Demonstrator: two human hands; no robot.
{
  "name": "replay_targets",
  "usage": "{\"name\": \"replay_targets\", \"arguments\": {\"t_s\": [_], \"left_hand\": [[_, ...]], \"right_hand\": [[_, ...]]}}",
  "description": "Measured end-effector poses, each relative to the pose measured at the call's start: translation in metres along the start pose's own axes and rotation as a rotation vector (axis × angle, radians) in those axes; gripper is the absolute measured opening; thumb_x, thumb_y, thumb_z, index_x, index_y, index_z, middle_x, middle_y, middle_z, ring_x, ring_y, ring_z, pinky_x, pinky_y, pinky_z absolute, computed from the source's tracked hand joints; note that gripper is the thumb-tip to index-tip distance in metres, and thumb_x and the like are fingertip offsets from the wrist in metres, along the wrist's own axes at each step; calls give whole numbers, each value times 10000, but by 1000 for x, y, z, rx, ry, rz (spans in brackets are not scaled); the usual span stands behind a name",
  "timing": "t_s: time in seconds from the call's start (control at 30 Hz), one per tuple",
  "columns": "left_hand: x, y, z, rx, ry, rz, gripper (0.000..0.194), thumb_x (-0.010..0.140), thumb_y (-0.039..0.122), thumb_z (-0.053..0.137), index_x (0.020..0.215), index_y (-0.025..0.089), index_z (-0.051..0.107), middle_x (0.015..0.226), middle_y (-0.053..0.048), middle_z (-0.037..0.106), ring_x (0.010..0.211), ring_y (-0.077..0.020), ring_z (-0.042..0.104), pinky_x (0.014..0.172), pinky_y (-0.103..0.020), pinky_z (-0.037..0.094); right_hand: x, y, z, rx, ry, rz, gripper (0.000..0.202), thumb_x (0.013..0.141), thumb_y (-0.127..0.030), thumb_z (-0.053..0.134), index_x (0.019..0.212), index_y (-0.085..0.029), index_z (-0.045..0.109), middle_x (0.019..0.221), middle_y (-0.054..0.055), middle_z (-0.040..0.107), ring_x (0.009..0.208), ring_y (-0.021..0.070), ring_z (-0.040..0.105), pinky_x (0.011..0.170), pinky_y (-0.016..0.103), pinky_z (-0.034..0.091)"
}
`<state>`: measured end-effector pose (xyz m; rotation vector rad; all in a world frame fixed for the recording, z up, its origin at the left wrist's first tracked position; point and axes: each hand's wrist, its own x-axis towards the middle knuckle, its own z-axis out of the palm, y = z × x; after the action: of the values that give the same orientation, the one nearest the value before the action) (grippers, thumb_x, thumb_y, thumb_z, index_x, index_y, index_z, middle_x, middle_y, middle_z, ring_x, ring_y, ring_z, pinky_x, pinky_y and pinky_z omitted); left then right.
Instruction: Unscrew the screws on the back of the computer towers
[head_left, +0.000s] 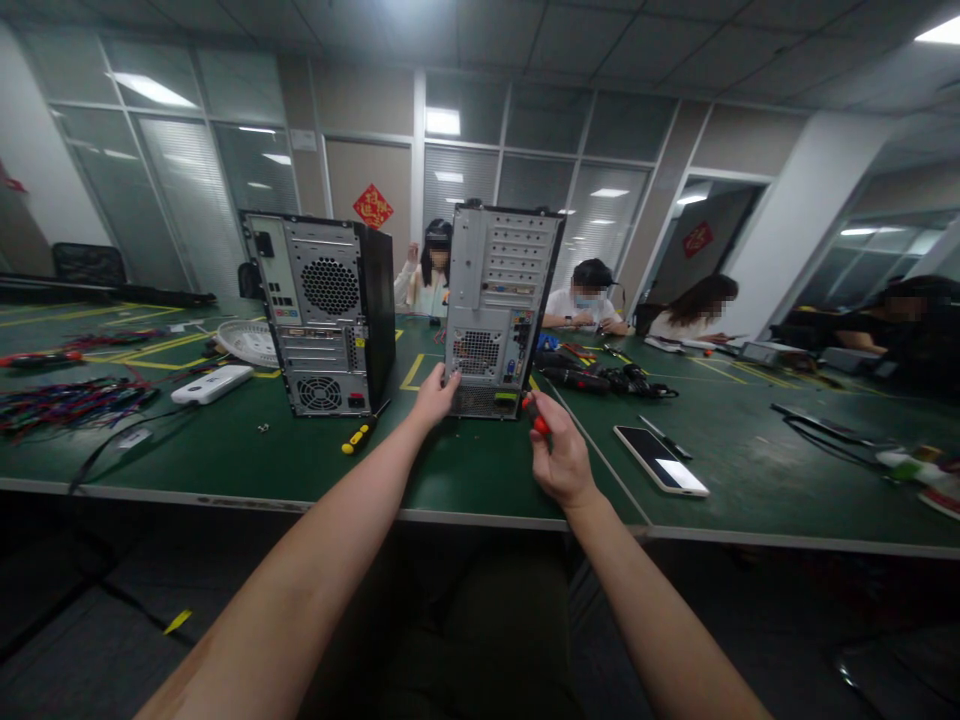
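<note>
A computer tower case (469, 260) stands upright on the green table, its rear panel with slot covers, a mesh grille and ports facing me. My left hand (436, 398) grips its lower left edge, thumb on the rear panel and the other fingers mostly hidden. At the lower right corner, my right hand (561, 455) is closed around a screwdriver (540, 424) with a red and black handle. The screwdriver's tip is at the case's edge, too small to make out. Left of it stands a second computer tower (326, 345), also rear side toward me.
A yellow and black screwdriver (358, 437) lies before the second tower. On the left are a white power bank-like box (212, 384), bundled wires (71, 403) and a white basket (251, 341). A phone (660, 460) and black cables (630, 380) lie right. Several people sit across the table.
</note>
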<state>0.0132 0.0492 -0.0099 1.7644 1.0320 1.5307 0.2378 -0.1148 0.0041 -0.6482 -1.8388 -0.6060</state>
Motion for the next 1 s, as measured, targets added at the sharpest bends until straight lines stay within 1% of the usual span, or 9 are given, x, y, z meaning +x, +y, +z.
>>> {"name": "replay_targets", "arguments": {"t_s": [0.07, 0.17, 0.27, 0.33, 0.43, 0.57, 0.83, 1.0], "left_hand": [[-1, 1, 0, 6, -5, 6, 235, 945, 438, 605, 991, 208, 622, 994, -67, 715, 947, -235, 683, 906, -358, 537], [-1, 1, -1, 12, -10, 18, 210, 957, 410, 581, 987, 205, 612, 987, -72, 714, 938, -240, 688, 880, -359, 541], [-1, 1, 0, 24, -2, 19, 216, 956, 420, 585, 972, 206, 608, 973, -67, 711, 934, -238, 685, 879, -356, 541], [-1, 0, 0, 26, -3, 12, 227, 954, 432, 592, 979, 208, 613, 988, -69, 713, 945, -240, 684, 895, -359, 539], [-1, 1, -1, 11, -14, 9, 240, 956, 442, 591, 1004, 209, 620, 1037, -82, 718, 980, -247, 686, 917, -367, 536], [-1, 1, -1, 0, -15, 11, 258, 945, 459, 605, 1003, 207, 613, 1059, -88, 717, 994, -248, 684, 912, -367, 537], [2, -7, 2, -23, -13, 21, 251, 955, 442, 590, 998, 196, 619, 996, -65, 718, 972, -233, 689, 901, -357, 555], [1, -6, 1, -32, -13, 25, 255, 949, 446, 595, 1009, 199, 618, 1004, -72, 721, 959, -239, 692, 882, -363, 558]], "right_hand": [[0, 0, 0, -8, -17, -2, 669, 990, -119, 523, 1615, -285, 348, 1491, 135, 596, 1383, 272, 588, 1119, 509, 558], [1, -2, -1, -8, -37, 0, 627, 992, -116, 520, 1587, -277, 404, 1515, 139, 573, 1389, 274, 582, 1124, 513, 553], [1, -5, -2, -7, -35, 16, 577, 999, -127, 515, 1553, -267, 442, 1558, 149, 528, 1409, 280, 563, 1127, 523, 548], [2, -5, -3, 0, -43, 18, 554, 1003, -140, 513, 1541, -256, 453, 1553, 153, 534, 1412, 283, 561, 1127, 528, 547], [2, -7, -4, 18, -85, -3, 559, 999, -152, 523, 1546, -236, 446, 1523, 161, 564, 1397, 283, 574, 1123, 525, 548], [3, -9, -5, 18, -119, -19, 606, 987, -143, 522, 1577, -227, 414, 1534, 169, 546, 1408, 285, 558, 1129, 517, 542], [1, -7, -2, 17, -110, -7, 654, 984, -114, 499, 1609, -248, 365, 1539, 166, 540, 1416, 289, 549, 1135, 526, 535], [0, -1, 1, 19, -38, 13, 618, 985, -94, 488, 1574, -267, 406, 1489, 153, 590, 1374, 283, 590, 1109, 519, 556]]}}
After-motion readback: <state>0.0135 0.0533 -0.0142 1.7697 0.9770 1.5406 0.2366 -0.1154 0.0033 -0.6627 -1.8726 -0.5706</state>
